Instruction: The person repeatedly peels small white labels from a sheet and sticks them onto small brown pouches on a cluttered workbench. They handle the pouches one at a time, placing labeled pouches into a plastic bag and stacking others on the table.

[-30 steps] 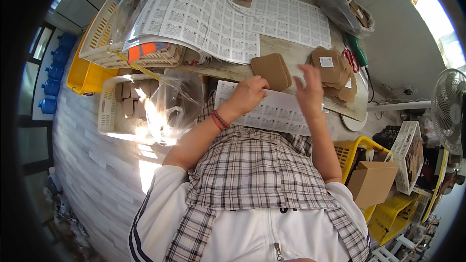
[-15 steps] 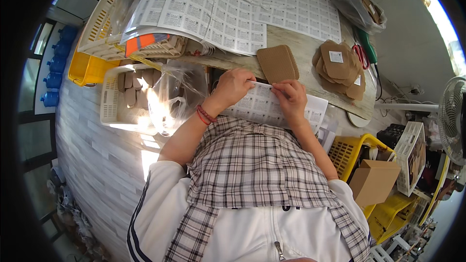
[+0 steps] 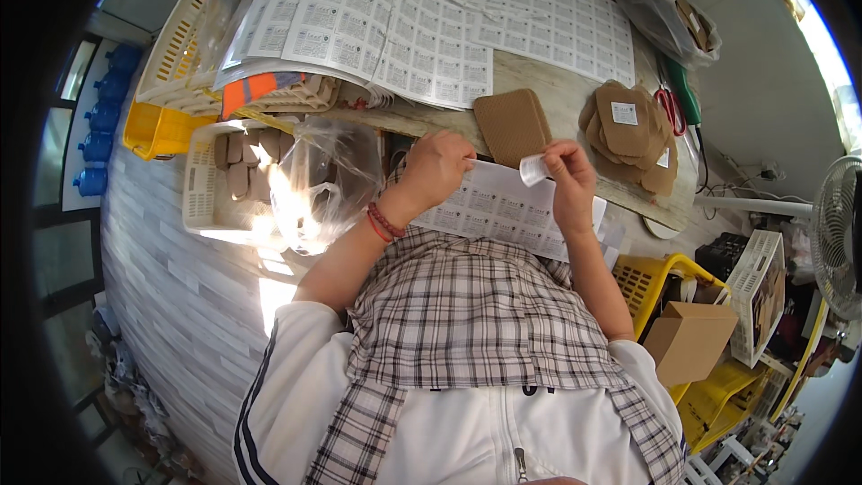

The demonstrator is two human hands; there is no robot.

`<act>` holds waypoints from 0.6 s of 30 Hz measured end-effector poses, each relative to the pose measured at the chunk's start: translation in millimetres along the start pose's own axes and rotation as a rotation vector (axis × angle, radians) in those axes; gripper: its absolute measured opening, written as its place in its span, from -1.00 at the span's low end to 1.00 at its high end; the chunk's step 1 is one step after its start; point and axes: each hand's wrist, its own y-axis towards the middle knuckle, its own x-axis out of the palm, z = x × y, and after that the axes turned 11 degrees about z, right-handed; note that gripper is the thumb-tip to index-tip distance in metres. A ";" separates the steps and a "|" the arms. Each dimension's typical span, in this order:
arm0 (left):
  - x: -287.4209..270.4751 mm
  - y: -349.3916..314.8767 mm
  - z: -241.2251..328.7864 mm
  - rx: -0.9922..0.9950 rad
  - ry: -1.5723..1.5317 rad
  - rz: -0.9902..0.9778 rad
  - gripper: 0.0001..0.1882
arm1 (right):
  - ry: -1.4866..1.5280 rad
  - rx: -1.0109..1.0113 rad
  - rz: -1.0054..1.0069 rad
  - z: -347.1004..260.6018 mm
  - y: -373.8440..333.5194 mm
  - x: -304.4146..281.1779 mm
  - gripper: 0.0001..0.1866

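A white sheet of printed labels (image 3: 507, 207) lies across my lap at the table's near edge. My left hand (image 3: 437, 166) pinches its upper edge. Between the thumb and fingers of my right hand (image 3: 572, 181) is a single peeled label (image 3: 533, 171), slightly curled and raised off the sheet. Just beyond it, a brown ribbed pad (image 3: 513, 127) with rounded corners rests at the table edge. To the right sits a pile of similar brown pads (image 3: 628, 136); a white label (image 3: 624, 114) is stuck on the top one.
More label sheets (image 3: 359, 22) cover the table's far side. Red-handled scissors (image 3: 668, 110) and a clear plastic bag (image 3: 660, 13) lie at the right. A white crate (image 3: 205, 181) with brown pieces stands at left, a yellow crate (image 3: 648, 283) at lower right.
My right hand has moved right and up, away from the sheet, and a label has come off in its fingers. My left hand stays on the sheet's edge.
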 end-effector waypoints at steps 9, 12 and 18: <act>26.0 5.8 4.4 0.277 -0.057 0.089 -0.94 | -0.594 0.022 -0.135 31.1 89.2 8.9 -0.94; 27.3 6.1 2.1 0.279 -0.061 0.089 -0.94 | -0.687 -0.003 -0.103 34.2 90.2 13.7 -0.93; 27.0 5.9 2.9 0.276 -0.058 0.093 -0.94 | -0.741 -0.058 -0.071 37.9 89.3 14.4 -0.89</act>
